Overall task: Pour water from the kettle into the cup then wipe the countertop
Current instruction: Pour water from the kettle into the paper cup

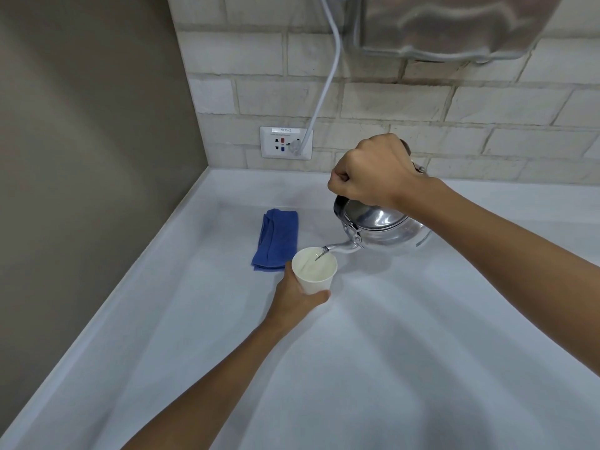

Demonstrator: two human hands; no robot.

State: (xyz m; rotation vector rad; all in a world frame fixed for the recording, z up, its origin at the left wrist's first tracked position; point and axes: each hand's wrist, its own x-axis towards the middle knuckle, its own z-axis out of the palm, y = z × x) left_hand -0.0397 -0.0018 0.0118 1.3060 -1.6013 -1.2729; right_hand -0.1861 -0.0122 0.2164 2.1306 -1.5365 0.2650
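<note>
My right hand (373,172) grips the top handle of a shiny metal kettle (383,228), which is tilted to the left above the white countertop (357,368). Its spout hangs over the rim of a white paper cup (314,271), and a thin stream of water runs from the spout into the cup. My left hand (297,295) is wrapped around the cup's lower side from the near left. The cup's base is hidden by my fingers. A folded blue cloth (276,239) lies on the counter just behind and left of the cup.
A grey side wall (81,157) bounds the counter on the left, a white brick wall at the back. A wall socket (285,142) has a white cable (328,76) plugged in, running up. A metal appliance (454,24) hangs at the top right.
</note>
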